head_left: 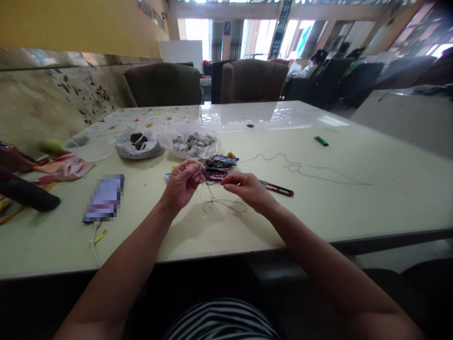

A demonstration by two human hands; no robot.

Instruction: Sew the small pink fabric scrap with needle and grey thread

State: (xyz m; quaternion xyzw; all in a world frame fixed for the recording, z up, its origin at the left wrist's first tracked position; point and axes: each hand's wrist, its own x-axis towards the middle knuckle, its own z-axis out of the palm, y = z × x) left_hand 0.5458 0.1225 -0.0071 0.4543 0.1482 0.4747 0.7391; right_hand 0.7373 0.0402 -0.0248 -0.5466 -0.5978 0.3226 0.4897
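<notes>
My left hand [184, 183] is closed around a small pink piece of what looks like cloth [193, 168], held above the table. Just to the right, my right hand [247, 189] is pinched, thumb against forefinger; whatever lies between the fingertips is too small to make out. Dark thread [224, 202] hangs below the left hand and lies in loops on the table. Behind both hands sits a pile of colourful, shiny packets [216, 169]. Thread snips [278, 188] with a dark red handle rest beside my right hand, their tip partly hidden by it.
Two plastic bags, one with dark lumps [138, 140], another with whitish lumps [193, 141], stand behind the packets. A phone [104, 197] on a cable lies left. Long thread [329, 174] trails right, near a green lighter [321, 140]. Chairs [255, 80] line the far edge.
</notes>
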